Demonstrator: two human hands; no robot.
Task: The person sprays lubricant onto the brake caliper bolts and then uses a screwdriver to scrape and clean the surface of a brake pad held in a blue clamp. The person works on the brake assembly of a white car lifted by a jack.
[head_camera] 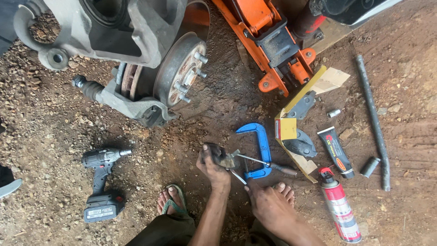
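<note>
A person squatted on damp, gravelly red dirt. The left hand [213,165] gripped a small, grimy metal part [224,158] just above the ground; the right hand [268,205] lay lower, fingers curled toward thin pliers [237,176], though whether it gripped them could not be told. Touching that work lay a blue C-clamp [260,148] and a screwdriver [268,164]. Greasy fingers looked likely to let the part slip into the grit, and the bare toes [284,187] sat close to the tool tips. Nearby were a rusty studded hub [182,68], a grey cast caliper [114,27], a black drill [102,182] and a red spray can [339,210].
</note>
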